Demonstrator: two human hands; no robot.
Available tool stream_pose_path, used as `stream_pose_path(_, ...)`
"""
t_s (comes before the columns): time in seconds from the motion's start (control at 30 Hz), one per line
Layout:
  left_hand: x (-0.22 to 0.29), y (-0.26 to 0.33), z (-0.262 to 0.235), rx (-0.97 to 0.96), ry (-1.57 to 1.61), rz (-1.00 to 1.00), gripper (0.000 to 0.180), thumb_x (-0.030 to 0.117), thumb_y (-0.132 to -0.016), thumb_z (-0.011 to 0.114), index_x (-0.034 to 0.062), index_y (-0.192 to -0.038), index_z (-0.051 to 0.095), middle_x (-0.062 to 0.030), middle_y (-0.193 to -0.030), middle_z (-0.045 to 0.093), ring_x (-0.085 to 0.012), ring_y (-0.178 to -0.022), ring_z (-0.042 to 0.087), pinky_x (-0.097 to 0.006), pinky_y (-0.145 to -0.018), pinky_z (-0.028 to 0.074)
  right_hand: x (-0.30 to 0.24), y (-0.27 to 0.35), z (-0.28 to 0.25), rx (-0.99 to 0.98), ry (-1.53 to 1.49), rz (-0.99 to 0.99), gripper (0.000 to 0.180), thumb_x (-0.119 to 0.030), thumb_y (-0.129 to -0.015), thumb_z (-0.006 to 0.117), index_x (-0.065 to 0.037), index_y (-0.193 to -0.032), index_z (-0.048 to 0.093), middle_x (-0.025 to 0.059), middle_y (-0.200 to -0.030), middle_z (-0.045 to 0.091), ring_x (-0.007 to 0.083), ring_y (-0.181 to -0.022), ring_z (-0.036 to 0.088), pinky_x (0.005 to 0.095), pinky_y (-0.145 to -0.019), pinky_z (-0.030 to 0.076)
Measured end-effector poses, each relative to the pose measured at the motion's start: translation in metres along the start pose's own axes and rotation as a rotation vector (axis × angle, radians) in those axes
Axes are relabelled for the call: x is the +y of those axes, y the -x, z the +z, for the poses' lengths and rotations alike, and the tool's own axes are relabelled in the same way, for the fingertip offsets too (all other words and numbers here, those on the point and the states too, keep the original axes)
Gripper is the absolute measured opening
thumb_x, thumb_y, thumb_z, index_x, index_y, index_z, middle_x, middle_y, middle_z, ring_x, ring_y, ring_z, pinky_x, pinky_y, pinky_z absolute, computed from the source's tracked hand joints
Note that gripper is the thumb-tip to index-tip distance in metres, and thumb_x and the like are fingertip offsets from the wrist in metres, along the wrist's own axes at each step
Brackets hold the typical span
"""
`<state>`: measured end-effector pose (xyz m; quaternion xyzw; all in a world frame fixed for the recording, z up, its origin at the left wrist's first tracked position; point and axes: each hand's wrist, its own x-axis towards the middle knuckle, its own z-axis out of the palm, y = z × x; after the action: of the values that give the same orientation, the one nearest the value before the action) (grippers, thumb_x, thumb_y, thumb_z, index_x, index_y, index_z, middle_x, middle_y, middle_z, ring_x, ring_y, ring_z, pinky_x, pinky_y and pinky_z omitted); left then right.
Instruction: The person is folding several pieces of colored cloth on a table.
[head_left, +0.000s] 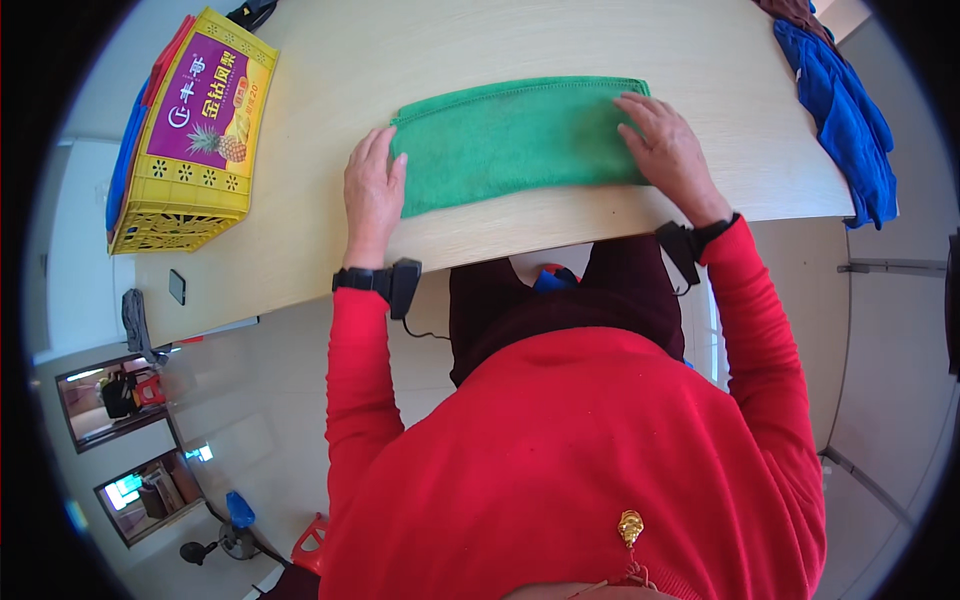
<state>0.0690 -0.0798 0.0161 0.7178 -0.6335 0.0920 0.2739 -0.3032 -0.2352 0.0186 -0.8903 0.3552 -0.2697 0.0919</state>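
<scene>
A green cloth (515,140), folded into a long flat rectangle with a stitched hem along its far side, lies on the table in front of me. My left hand (372,195) rests at its left edge, fingers stretched out and the thumb by the cloth's side. On the right end, my right hand (672,155) lies with its fingers spread over the cloth's edge and far corner. Neither hand grips anything. Each wrist wears a black strapped device, and a cable hangs from the left one.
The pale wooden table (310,240) ends just in front of my body. A yellow plastic crate (185,225) with a purple printed panel stands at the left, a phone (177,287) nearer me. Blue cloth (840,120) hangs over the right edge.
</scene>
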Motion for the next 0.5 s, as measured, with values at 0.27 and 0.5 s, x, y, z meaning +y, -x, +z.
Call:
stream_pose_path(0.27, -0.011, -0.067, 0.019, -0.266, -0.060, 0.059, 0.036, 0.014, -0.088, 0.068, 0.0047, -0.122, 0.061, -0.0150, -0.115, 0.064, -0.0349, -0.109, 0.059, -0.041, -0.097, 0.048, 0.029, -0.051, 0.002, -0.123, 0.181, 0.025, 0.032, -0.013, -0.088, 0.063, -0.006, -0.120, 0.064, 0.0110, -0.117, 0.065, 0.0320, -0.114, 0.058, 0.0410, -0.100, 0.046)
stream_pose_path(0.5, -0.004, -0.081, 0.001, -0.387, 0.077, 0.057, 0.020, 0.010, -0.082, 0.071, 0.0004, -0.097, 0.060, -0.0127, -0.094, 0.064, -0.0324, -0.098, 0.060, -0.039, -0.086, 0.049, 0.041, -0.066, 0.004, -0.198, 0.101, 0.064, 0.034, -0.009, -0.083, 0.063, -0.010, -0.118, 0.064, 0.0105, -0.111, 0.064, 0.0320, -0.112, 0.057, 0.0417, -0.099, 0.047)
